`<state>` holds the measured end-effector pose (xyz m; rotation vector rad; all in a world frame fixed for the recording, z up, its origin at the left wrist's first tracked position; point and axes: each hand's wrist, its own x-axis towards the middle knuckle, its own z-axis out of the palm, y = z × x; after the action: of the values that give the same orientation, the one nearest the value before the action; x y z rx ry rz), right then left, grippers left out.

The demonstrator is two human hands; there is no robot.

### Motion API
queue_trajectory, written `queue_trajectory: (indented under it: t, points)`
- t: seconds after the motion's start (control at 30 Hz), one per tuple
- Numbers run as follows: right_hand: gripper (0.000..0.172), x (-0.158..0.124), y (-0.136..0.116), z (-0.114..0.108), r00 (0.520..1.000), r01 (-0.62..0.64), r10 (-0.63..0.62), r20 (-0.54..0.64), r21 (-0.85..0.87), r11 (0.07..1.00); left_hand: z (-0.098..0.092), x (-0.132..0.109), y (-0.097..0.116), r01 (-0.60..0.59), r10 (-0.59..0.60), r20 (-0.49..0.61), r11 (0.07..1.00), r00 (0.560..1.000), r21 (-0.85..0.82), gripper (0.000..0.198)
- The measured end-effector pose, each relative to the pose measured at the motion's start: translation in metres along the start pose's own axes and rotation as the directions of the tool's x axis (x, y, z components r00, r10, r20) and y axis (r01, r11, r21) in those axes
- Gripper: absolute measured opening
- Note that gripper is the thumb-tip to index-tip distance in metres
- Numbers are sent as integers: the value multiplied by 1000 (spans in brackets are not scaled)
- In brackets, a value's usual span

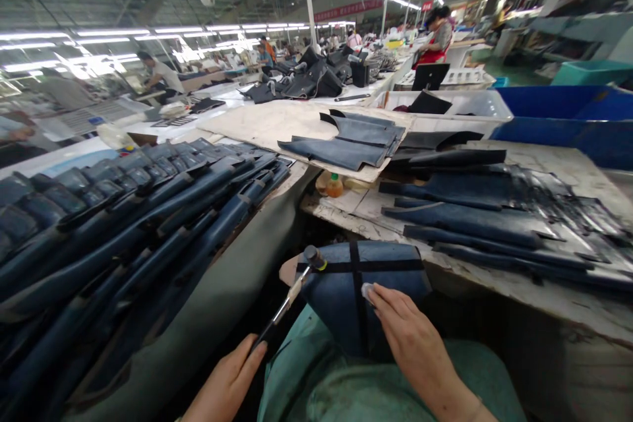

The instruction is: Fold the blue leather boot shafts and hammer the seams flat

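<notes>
My left hand (231, 372) is closed round the handle of a hammer (283, 308). The hammer's dark round head (312, 256) is over the left part of a dark blue leather piece (329, 306), which lies across my lap on a green apron (306, 369). Two black strips cross on this piece. My right hand (410, 333) rests at the vertical strip, fingers together, with a small whitish thing (367, 291) at the fingertips; its kind is not clear.
Stacked blue leather pieces (173, 217) cover the left table. More pieces (459, 221) lie on the right worktable, and a few (356, 138) on a pale board ahead. A small orange bottle (335, 186) stands below that board. White and blue bins (554, 125) are behind; people work farther off.
</notes>
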<state>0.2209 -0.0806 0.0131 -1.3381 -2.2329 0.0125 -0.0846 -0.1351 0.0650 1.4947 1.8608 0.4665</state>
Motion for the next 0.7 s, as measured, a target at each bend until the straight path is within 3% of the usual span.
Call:
queue_trajectory:
  t: [0.17,0.3,0.4,0.5,0.6,0.7]
  points:
    - [39,0,1,-1,1000,-3,3,1,-15,1000,-8,-11,-37,43,-47,-110,998,993,-36,40]
    - [40,-1,2,1,1000,-11,11,3,-23,1000,-16,7,-42,33,-23,-115,996,993,80,31]
    - [41,-1,2,4,1000,-9,9,5,-17,1000,-26,40,-18,-39,65,-108,973,992,226,32]
    - [42,0,0,3,1000,-14,14,-13,1,1000,-29,87,25,-124,166,-72,908,983,400,35]
    - [45,-1,-1,-1,997,-58,60,-42,50,997,-17,143,69,-250,288,21,793,957,556,30]
    - [48,-1,5,-8,984,-164,170,-52,107,981,8,201,103,-304,327,64,768,943,564,27]
